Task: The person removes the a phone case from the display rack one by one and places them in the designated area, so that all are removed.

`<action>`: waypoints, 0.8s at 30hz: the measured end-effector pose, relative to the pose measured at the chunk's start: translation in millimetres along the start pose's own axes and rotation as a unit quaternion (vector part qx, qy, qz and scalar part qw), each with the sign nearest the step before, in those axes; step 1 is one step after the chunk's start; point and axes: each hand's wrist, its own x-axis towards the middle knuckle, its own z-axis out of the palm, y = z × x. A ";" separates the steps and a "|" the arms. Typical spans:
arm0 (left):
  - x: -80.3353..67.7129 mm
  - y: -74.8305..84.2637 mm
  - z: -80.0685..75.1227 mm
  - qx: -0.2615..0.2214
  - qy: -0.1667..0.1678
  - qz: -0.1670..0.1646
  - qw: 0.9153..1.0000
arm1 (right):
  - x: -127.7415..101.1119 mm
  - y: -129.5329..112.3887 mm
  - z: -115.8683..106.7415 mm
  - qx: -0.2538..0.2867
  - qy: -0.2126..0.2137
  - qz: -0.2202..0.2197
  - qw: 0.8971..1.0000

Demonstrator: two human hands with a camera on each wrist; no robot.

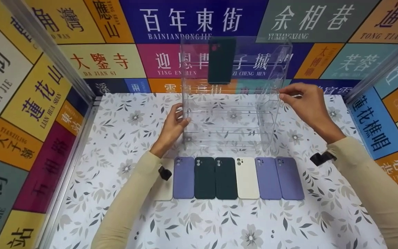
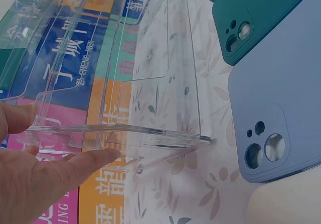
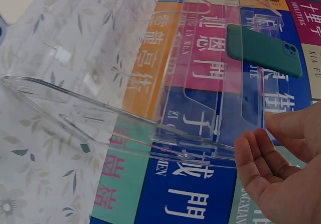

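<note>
A clear tiered display rack [image 1: 266, 103] stands on the table with a dark green phone case [image 1: 221, 62] upright on its upper tier. My left hand [image 1: 172, 126] grips the rack's left side panel, thumb on the inner face and fingers outside, as the left wrist view shows. On the other side, my right hand [image 1: 306, 103] pinches the edge of the right panel between thumb and curled fingers. In front of the rack lies a row of phone cases: purple [image 1: 183, 178], dark green [image 1: 205, 178] and cream [image 1: 247, 178] ones. My left sleeve partly hides the leftmost cream case [image 1: 166, 193].
A white tablecloth [image 1: 219, 224] with grey flowers and leaves covers the table. Panels with coloured street-name signs [image 1: 105, 58] close in the back and both sides. Metal frame posts [image 1: 60, 52] stand at the corners.
</note>
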 end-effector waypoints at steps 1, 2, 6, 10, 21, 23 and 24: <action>-0.4 -0.2 -0.3 0.000 -0.001 -0.001 1.000 | 3.1 -2.6 0.1 0.000 -0.001 0.002 1.000; -0.4 -0.1 -0.4 -0.001 -0.001 -0.001 1.000 | 6.1 -5.1 0.0 0.000 -0.002 0.004 1.000; -1.0 0.6 -0.6 -0.001 -0.002 -0.002 1.000 | 17.0 -14.1 -0.3 0.008 -0.005 0.007 1.000; -1.0 0.9 -0.4 0.001 0.001 -0.002 1.000 | 27.9 -22.9 0.8 0.015 -0.005 0.001 1.000; 0.6 0.5 0.4 -0.007 0.005 -0.007 1.000 | 48.9 -34.4 10.1 0.023 -0.005 -0.012 1.000; -0.2 1.0 0.4 -0.007 0.003 -0.010 1.000 | 50.9 -35.2 11.4 0.022 -0.003 -0.013 1.000; -0.2 0.8 0.3 -0.007 0.002 -0.011 1.000 | 51.9 -35.7 11.9 0.021 -0.004 -0.013 1.000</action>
